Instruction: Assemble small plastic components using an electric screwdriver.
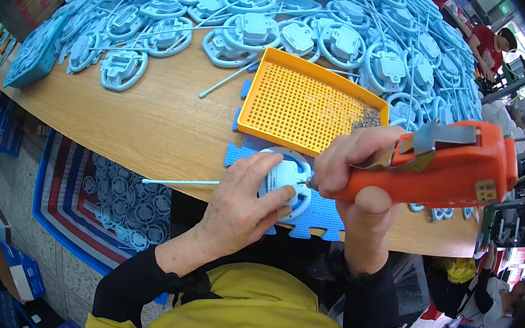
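My left hand (242,200) presses down on a light blue wheel-shaped plastic part (287,176) that lies on a blue foam mat (318,212) at the table's near edge. My right hand (356,168) grips an orange electric screwdriver (450,166), held sideways, its tip touching the centre of that part. A thin white-blue stick (179,182) pokes out to the left from under my left hand.
An orange perforated tray (302,104) with a heap of small screws (366,116) sits just behind the mat. Several light blue wheel parts (252,30) pile across the far side of the wooden table (151,119). A bag of more parts (119,196) lies on the floor at left. Another person (492,48) works at upper right.
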Tool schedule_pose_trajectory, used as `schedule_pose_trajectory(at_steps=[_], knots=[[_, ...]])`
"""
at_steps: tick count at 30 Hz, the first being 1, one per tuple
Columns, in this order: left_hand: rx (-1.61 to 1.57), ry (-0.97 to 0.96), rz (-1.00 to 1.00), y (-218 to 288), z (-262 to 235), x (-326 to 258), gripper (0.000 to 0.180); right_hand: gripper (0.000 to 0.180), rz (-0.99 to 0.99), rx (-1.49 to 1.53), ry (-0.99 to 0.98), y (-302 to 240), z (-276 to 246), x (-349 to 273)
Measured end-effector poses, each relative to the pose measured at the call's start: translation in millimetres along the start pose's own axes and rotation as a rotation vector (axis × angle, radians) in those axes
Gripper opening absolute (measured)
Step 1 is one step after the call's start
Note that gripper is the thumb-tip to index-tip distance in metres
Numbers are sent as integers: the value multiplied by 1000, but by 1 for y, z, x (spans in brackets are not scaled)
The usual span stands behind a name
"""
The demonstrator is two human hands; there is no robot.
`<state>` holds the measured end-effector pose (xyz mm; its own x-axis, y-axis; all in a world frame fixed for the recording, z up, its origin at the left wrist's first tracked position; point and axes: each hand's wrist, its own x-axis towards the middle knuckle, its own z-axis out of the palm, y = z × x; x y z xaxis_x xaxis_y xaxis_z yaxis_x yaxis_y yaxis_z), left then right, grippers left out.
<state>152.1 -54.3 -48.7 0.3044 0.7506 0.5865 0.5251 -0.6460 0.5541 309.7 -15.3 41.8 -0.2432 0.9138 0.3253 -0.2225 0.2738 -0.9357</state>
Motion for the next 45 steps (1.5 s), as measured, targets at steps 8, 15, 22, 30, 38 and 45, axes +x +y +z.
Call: schedule_pose_trajectory(at_steps=[8,15,22,30,38,45], knots=[[-58,-121,-68,-3,-14,11,60,62,-26,86,22,7,-3,7],[160,-121,-303,-40,-98,10,72,43,-316,215,193,15,-54,50],[242,-211,-63,-123,-96,103,61,43,-310,16,215,39,-68,74],[326,-304,-209,-177,-47,194,69,38,-288,79,261,55,-71,81],[367,-229,-157,-168,-47,194,74,32,-295,168,256,58,-73,85],[252,15,203,-73,-99,152,78,41,-290,19,257,56,-76,79]])
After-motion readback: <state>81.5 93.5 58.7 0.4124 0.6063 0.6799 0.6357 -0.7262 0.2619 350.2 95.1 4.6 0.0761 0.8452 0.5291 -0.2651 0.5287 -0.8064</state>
